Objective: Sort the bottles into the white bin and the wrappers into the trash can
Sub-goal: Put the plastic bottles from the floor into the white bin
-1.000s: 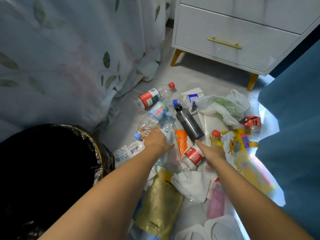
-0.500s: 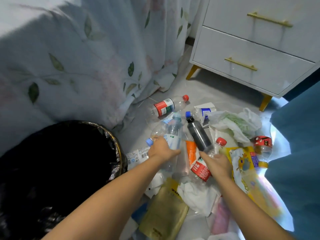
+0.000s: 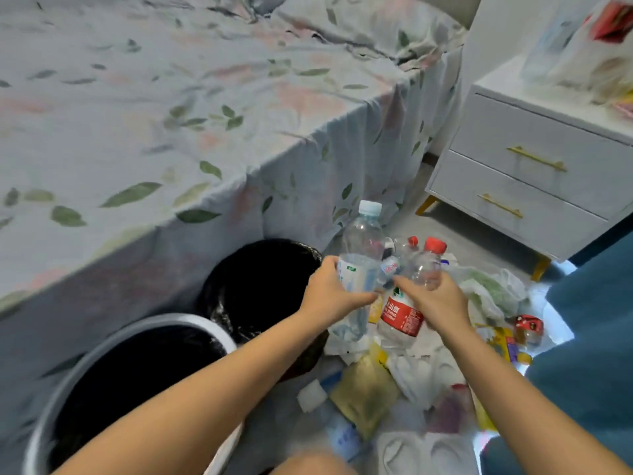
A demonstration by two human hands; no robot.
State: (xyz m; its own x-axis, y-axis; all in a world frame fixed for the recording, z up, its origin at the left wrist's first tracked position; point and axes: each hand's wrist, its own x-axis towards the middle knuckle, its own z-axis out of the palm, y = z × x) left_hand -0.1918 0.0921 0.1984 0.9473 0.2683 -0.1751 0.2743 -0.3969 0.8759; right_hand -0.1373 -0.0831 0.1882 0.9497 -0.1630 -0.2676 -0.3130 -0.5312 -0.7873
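Nearest to us, at the lower left, stands the white bin (image 3: 219, 332) with a dark inside, and just behind it the trash can (image 3: 260, 286) lined with a black bag. On the floor before our knees lie the wrappers: a golden pouch (image 3: 364, 394), white crumpled paper (image 3: 416, 373) and a yellow printed bag (image 3: 501, 341), all touching each other in one heap. Above this heap we hold up two bottles. Our left hand (image 3: 330, 296) is closed around a clear bottle with a pale blue cap (image 3: 363, 255), which stands upright. Our right hand (image 3: 435, 299) grips a clear bottle with a red label (image 3: 402, 313) and red cap, a little tilted. The two bottles are almost touching. Further back more bottles lie beside a white plastic bag (image 3: 493, 289). Behind are the bed with a leaf-pattern sheet (image 3: 171, 132) and a white nightstand (image 3: 534, 186).
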